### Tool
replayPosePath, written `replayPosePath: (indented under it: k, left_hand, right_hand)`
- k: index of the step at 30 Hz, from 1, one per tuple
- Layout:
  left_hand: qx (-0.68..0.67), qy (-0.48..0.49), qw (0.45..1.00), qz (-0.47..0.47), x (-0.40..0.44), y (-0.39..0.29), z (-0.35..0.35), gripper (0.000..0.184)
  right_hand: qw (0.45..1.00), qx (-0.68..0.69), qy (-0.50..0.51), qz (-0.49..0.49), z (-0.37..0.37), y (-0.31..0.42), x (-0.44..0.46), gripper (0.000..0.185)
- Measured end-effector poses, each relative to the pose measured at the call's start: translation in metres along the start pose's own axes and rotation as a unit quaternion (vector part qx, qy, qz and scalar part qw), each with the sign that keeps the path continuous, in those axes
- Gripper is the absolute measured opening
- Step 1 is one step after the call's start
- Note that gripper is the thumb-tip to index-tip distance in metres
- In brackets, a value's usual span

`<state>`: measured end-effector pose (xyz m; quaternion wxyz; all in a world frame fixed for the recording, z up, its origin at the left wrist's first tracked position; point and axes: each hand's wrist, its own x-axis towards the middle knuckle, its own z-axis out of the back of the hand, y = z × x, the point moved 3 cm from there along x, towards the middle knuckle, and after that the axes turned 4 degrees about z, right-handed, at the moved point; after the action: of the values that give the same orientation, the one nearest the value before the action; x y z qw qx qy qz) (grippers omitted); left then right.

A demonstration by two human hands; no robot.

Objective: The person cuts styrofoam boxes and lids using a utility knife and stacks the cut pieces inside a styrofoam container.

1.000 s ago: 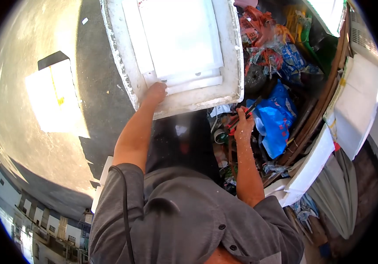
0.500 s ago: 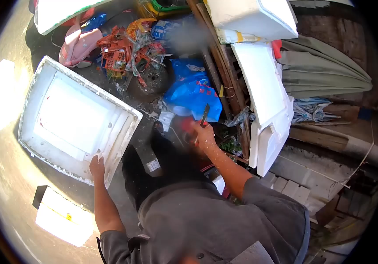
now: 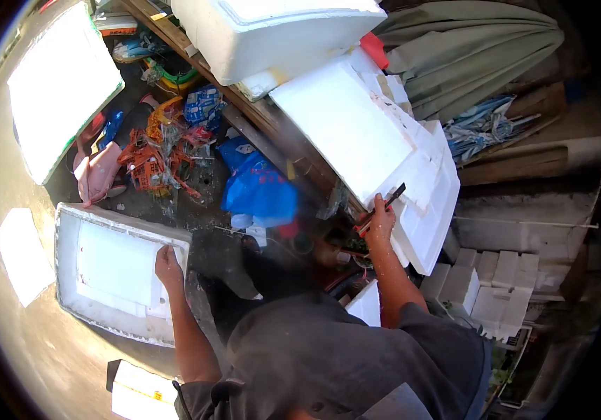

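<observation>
My right hand [image 3: 382,218] is wrapped round a utility knife [image 3: 394,196] with a dark blade and red on its handle. The blade points up and right, over stacked white foam sheets [image 3: 356,133]; whether it touches them I cannot tell. My left hand [image 3: 168,267] is closed, its fingers curled over the near right side of an open white foam box [image 3: 181,245]. What those fingers hold, if anything, is hidden. Inside the box lies a flat white foam piece [image 3: 115,262].
A blue plastic bag [image 3: 262,189], orange netting [image 3: 150,161] and a pink bag [image 3: 97,171] lie on the floor ahead. Another white foam box [image 3: 286,49] stands beside long wooden planks [image 3: 258,115]. White foam blocks [image 3: 500,287] are stacked at right.
The view has turned and shifted to the right. My right hand, with the knife, has moved from near the blue bag to the foam sheets. My left hand stays by the box, which sits straighter in view.
</observation>
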<state>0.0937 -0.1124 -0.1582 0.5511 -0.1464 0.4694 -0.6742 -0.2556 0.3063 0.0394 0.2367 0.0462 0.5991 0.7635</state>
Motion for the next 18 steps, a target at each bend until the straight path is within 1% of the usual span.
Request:
replayPosePath:
  k: [1, 2, 3, 4, 5, 6, 8, 9, 10, 11, 12, 13, 14, 16, 17, 18]
  left_hand:
    - [-0.025, 0.027, 0.999, 0.001, 0.001, -0.010, -0.021, 0.028]
    - [-0.065, 0.041, 0.997, -0.004, -0.004, -0.034, -0.036, 0.027]
    - [-0.076, 0.059, 0.995, -0.020, -0.010, -0.050, -0.052, 0.027]
    - [-0.057, 0.080, 0.995, -0.013, -0.019, -0.081, -0.061, 0.028]
    - [-0.103, 0.105, 0.989, -0.013, -0.026, -0.093, -0.078, 0.029]
    - [-0.116, 0.155, 0.981, -0.009, -0.033, -0.104, -0.092, 0.031]
    - [-0.154, 0.249, 0.956, 0.002, -0.056, -0.128, -0.113, 0.032]
    - [-0.117, 0.302, 0.946, -0.003, -0.068, -0.144, -0.115, 0.034]
    - [-0.131, 0.348, 0.928, -0.023, -0.081, -0.142, -0.122, 0.038]
    - [-0.088, 0.447, 0.889, -0.041, -0.093, -0.166, -0.111, 0.043]
    - [-0.123, 0.503, 0.855, -0.042, -0.109, -0.158, -0.114, 0.049]
    - [-0.185, 0.523, 0.831, -0.051, -0.121, -0.161, -0.101, 0.051]
    - [-0.245, 0.544, 0.799, -0.070, -0.131, -0.164, -0.085, 0.053]
    - [-0.266, 0.496, 0.824, 0.059, -0.140, -0.133, -0.063, 0.054]
    - [-0.276, 0.475, 0.827, 0.117, -0.142, -0.119, -0.055, 0.054]
    - [-0.325, 0.401, 0.840, 0.170, -0.141, -0.102, -0.046, 0.052]
  right_hand:
    - [1.000, 0.001, 0.012, -0.020, -0.005, -0.004, 0.013, 0.036]
    - [0.999, 0.001, 0.024, -0.040, -0.010, -0.008, 0.020, 0.035]
    - [0.998, 0.001, 0.035, -0.052, -0.013, -0.003, 0.017, 0.032]
    - [0.998, 0.025, 0.043, -0.042, -0.011, -0.007, 0.018, 0.031]
    - [0.997, 0.047, 0.055, -0.033, -0.002, -0.013, 0.018, 0.031]
    - [0.995, 0.064, 0.073, -0.027, 0.005, -0.021, 0.013, 0.031]
    - [0.995, 0.044, 0.065, -0.055, 0.023, -0.022, -0.027, 0.029]
    - [0.993, 0.033, 0.081, -0.075, 0.033, -0.023, -0.052, 0.030]
    - [0.994, 0.021, 0.083, -0.065, 0.046, -0.039, -0.065, 0.032]
    - [0.985, -0.008, 0.147, -0.091, 0.057, -0.046, -0.078, 0.030]
    - [0.979, -0.028, 0.183, -0.082, 0.053, -0.044, -0.102, 0.032]
    - [0.974, -0.049, 0.215, -0.060, 0.057, -0.063, -0.107, 0.036]
    - [0.963, -0.101, 0.250, -0.013, 0.051, -0.071, -0.115, 0.038]
    - [0.944, -0.134, 0.295, -0.060, 0.024, -0.086, -0.134, 0.040]
    - [0.928, -0.139, 0.342, -0.053, 0.003, -0.090, -0.149, 0.039]
    - [0.910, -0.142, 0.386, -0.044, -0.020, -0.095, -0.166, 0.040]
